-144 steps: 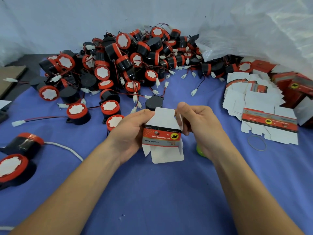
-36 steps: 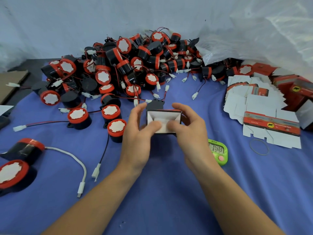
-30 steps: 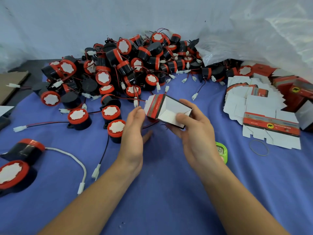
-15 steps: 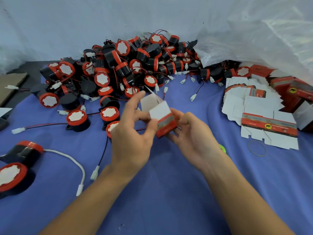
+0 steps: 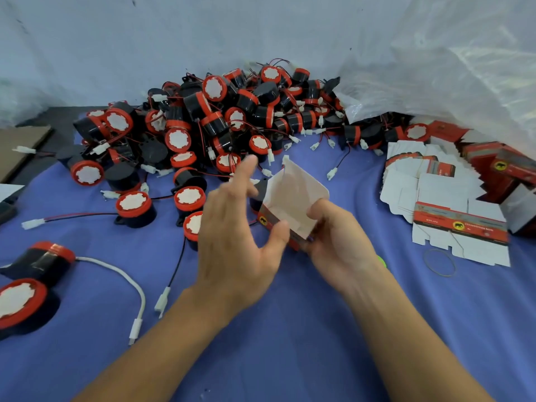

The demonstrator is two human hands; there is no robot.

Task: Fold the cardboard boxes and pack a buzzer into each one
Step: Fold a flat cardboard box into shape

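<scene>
While the right hand (image 5: 339, 236) holds a small red-and-white cardboard box (image 5: 293, 204) above the blue-clothed bench (image 5: 290, 343), its grip curls round the box's right and lower side, with the thumb pressed on the white inner face. The box is tilted, its white flap standing up on the far side and a red printed band with a yellow emblem at its lower left. The left hand (image 5: 235, 236) is just beside the box on its left, its grip spread, the fingers straight and blurred. Its thumb tip lies at the box's lower edge, though contact cannot be told. Behind both hands lies a pile of black round buzzers with red rims (image 5: 220, 117), their wires trailing. To the right, a stack of flat white-and-red cardboard blanks (image 5: 441, 195) lies on the cloth, with a thin rubber band (image 5: 439, 262) near it.
</scene>
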